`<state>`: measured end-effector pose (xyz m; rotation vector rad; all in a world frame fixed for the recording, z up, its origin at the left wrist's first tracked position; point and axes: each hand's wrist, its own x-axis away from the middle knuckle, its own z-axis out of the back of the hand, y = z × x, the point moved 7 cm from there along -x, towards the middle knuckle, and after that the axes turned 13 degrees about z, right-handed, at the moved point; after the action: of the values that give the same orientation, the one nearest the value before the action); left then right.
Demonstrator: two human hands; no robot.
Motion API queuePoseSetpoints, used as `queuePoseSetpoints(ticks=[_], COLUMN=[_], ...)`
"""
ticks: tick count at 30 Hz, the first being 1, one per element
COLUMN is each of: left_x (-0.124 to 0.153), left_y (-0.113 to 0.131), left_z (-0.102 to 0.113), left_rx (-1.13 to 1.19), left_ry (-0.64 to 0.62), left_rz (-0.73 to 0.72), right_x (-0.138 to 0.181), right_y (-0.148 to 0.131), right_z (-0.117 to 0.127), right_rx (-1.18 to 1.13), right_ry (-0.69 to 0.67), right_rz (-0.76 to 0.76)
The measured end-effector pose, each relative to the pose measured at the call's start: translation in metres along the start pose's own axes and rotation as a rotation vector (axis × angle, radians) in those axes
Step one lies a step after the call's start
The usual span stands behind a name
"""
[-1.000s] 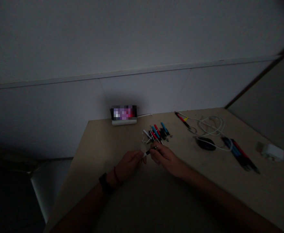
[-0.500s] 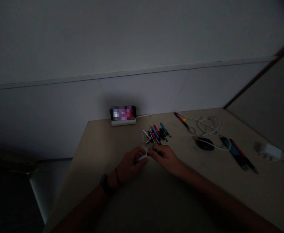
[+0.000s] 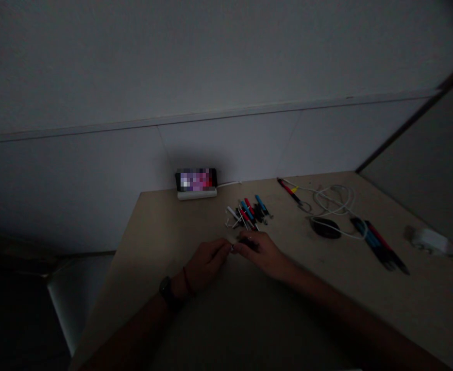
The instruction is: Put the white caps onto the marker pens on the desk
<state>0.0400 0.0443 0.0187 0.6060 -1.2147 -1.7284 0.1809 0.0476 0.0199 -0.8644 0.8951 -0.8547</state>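
Note:
My left hand (image 3: 210, 259) is closed, thumb and fingers pinched together, with a small white pen part (image 3: 232, 248) partly showing at its fingertips. Meeting it tip to tip is my right hand (image 3: 260, 251), also closed, its fingers curled round a small dark piece that I cannot make out clearly. Just beyond the hands lies a loose pile of pen parts (image 3: 247, 210) in red, blue, white and black. A watch (image 3: 167, 289) and a red string bracelet (image 3: 187, 281) are on my left wrist.
A phone (image 3: 196, 180) leans on a white stand (image 3: 197, 194) by the wall. Rightward lie a red-black pen (image 3: 288, 190), a coiled white cable (image 3: 332, 213), a dark computer mouse (image 3: 326, 228), blue and red pens (image 3: 379, 245) and a white plug (image 3: 431, 240).
My left fingers have closed over the white pen part, which showed more of its length before. Both hands' fingertips have come together. The pile has not moved.

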Motion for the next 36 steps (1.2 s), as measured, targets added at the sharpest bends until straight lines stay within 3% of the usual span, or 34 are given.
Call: queuePoseSetpoints(ticks=[13,21,36], left_x=[0.0,0.0,-0.003], left_y=[0.001,-0.002,-0.004], left_z=[0.002,-0.001,0.003], left_rx=[-0.037,-0.079,0.01], left_ry=[0.019,-0.005,0.028], left_rz=[-0.007,0.008,0.03], right_x=[0.003,-0.002,0.002], right_y=[-0.001,0.007,-0.004], right_z=[-0.001,0.002,0.003], right_rx=[-0.016,0.114,-0.016], right_ry=[-0.008,-0.02,0.023], right_rz=[0.023,0.031,0.061])
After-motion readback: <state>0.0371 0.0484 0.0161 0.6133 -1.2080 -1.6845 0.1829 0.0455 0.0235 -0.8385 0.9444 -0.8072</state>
